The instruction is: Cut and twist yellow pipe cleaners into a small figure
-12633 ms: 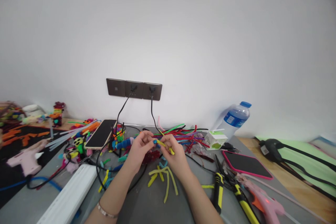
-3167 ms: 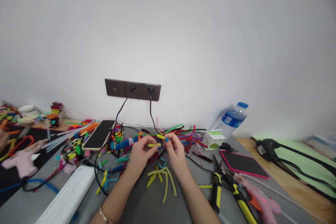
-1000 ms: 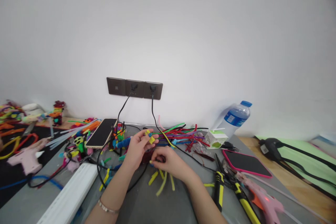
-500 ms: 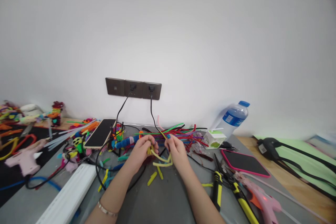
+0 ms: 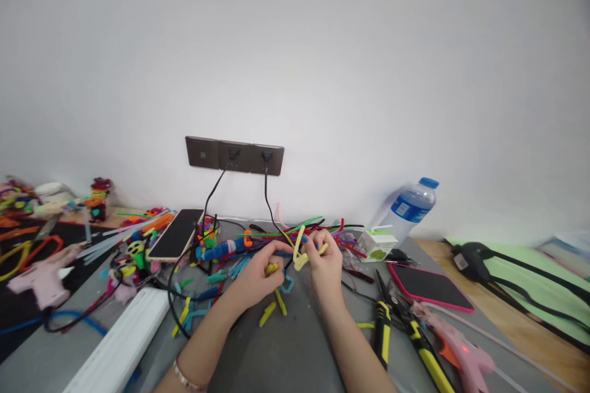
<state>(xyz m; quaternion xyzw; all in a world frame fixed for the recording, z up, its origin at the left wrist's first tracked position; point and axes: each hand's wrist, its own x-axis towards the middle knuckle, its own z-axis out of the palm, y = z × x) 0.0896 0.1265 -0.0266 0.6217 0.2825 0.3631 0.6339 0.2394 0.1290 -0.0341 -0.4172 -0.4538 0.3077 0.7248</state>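
Both my hands meet over the grey table (image 5: 286, 356), just in front of a heap of coloured pipe cleaners (image 5: 318, 230). My right hand (image 5: 326, 264) pinches a bent yellow pipe cleaner (image 5: 300, 247) that sticks up between the hands. My left hand (image 5: 258, 276) is curled, its fingertips closed on a small yellow piece (image 5: 271, 268) of the same stuff. Short yellow offcuts (image 5: 273, 308) lie on the table right below the hands.
Yellow-handled pliers (image 5: 383, 331) and a pink glue gun (image 5: 465, 353) lie at the right, with a pink-cased phone (image 5: 428, 287), a small carton (image 5: 377, 244) and a water bottle (image 5: 408, 212) behind. Another phone (image 5: 177, 234), black cables (image 5: 173, 295), a white bar (image 5: 122, 344) and a second glue gun (image 5: 39, 276) lie left.
My right hand picked a long yellow pipe cleaner off the table and lifted it. Both hands have since shifted slightly right, and the yellow strip now stands up bent between them.
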